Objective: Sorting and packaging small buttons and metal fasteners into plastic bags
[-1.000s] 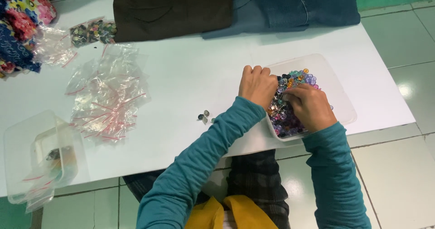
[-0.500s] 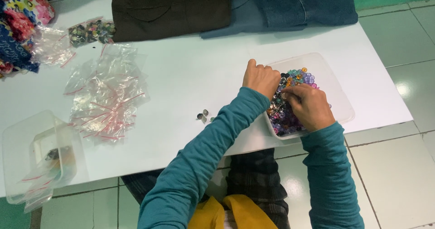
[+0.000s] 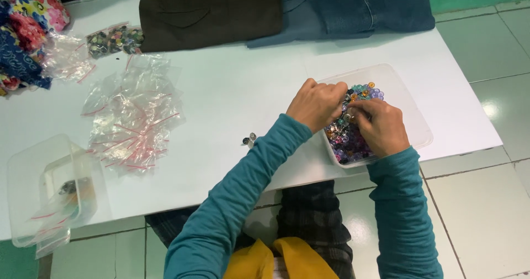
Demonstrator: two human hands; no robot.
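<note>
Sleeves of teal cloth come up from the near edge to both hands, which meet over a clear tub (image 3: 409, 101) at the right of the white table (image 3: 237, 91). Beads (image 3: 346, 141) of purple, blue, orange and dark colours lie heaped in the tub's near-left part; the far-right part shows bare plastic. The left hand (image 3: 316, 104) rests at the tub's left rim, fingers curled and bunched down into the heap. The right hand (image 3: 382, 126) lies over the beads, fingers curled narrow toward the left hand's tips. Both sets of fingertips touch at the heap; whether they pinch a bead I cannot tell.

Just left of the left forearm, two small metal pieces (image 3: 249, 140) lie on the table. At the near left corner stands a second clear tub (image 3: 33, 168) with bags in it. Farther in, a loose pile of small clear bags (image 3: 135, 121) with red strips is spread out. Far left sit a bag of dark beads (image 3: 115, 39) and flowered cloth (image 3: 27, 30). Along the far edge lie a brown garment (image 3: 210, 11) and jeans (image 3: 359, 6).
</note>
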